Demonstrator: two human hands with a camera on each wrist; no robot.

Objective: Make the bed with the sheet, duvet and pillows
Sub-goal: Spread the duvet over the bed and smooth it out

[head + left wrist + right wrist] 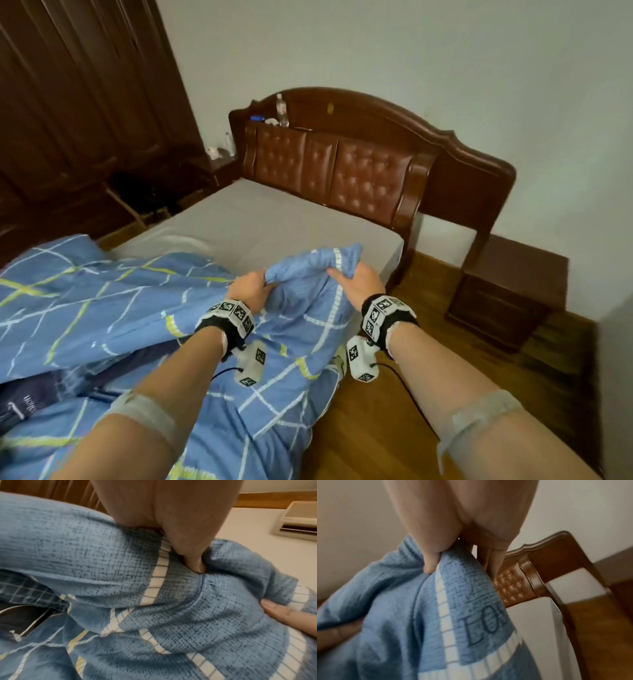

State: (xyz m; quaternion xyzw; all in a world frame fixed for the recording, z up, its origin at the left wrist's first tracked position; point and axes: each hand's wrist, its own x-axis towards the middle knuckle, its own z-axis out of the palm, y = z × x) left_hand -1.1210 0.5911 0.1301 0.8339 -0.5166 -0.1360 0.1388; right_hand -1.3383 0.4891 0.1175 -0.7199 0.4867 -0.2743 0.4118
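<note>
On the blue duvet [388,615] we can read the dark letters "LOS" printed beside a white checked stripe in the right wrist view; the rest of the word goes behind the fold. We stand at the side of the bed [274,226], near its headboard [359,178], with both forearms stretched forward and the wrists close together. Our left hand [248,284] grips a gathered corner of the duvet, its fingers [193,561] curled into the cloth with the thumb pressed on top. Our right hand [359,282] holds the same corner just beside it, the thumb on the near side and the fingers [489,561] wrapped behind the fabric. The corner is lifted a little above the grey sheet [239,219], which lies flat on the mattress toward the headboard. The rest of the duvet lies crumpled over the lower part of the bed and hangs over the edge toward the wooden floor [394,428].
</note>
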